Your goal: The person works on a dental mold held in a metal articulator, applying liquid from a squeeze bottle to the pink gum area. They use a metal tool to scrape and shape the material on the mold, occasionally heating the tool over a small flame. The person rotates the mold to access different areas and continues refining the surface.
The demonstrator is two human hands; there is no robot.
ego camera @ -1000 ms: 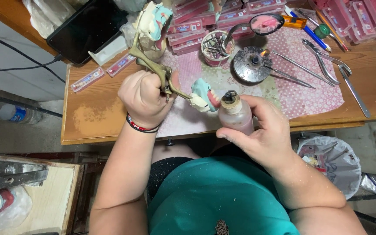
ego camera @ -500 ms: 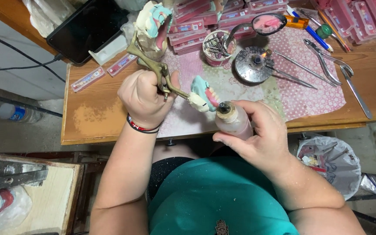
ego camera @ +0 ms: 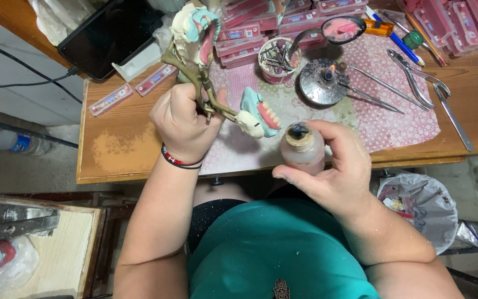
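My left hand (ego camera: 182, 123) grips a brass-coloured hinged dental frame (ego camera: 197, 77) opened wide. Its upper plaster cast (ego camera: 195, 25) with pale blue wax points away from me. Its lower cast (ego camera: 258, 113) carries a pink denture base with white teeth and sits just right of my fist. My right hand (ego camera: 338, 166) holds a small translucent bottle (ego camera: 302, 147) with a dark open top, upright, just below and right of the lower cast.
A wooden table (ego camera: 120, 155) bears a pink patterned cloth (ego camera: 410, 119), a lit spirit burner (ego camera: 323, 80), a cup of small tools (ego camera: 275, 58), metal instruments and pliers (ego camera: 416, 77), pink tooth-card boxes (ego camera: 255, 22) and a dark tablet (ego camera: 109, 30). A plastic-lined bin (ego camera: 421, 202) stands at right.
My right hand has drawn the bottle a little down and away from the lower cast. My left hand has kept the frame nearly still.
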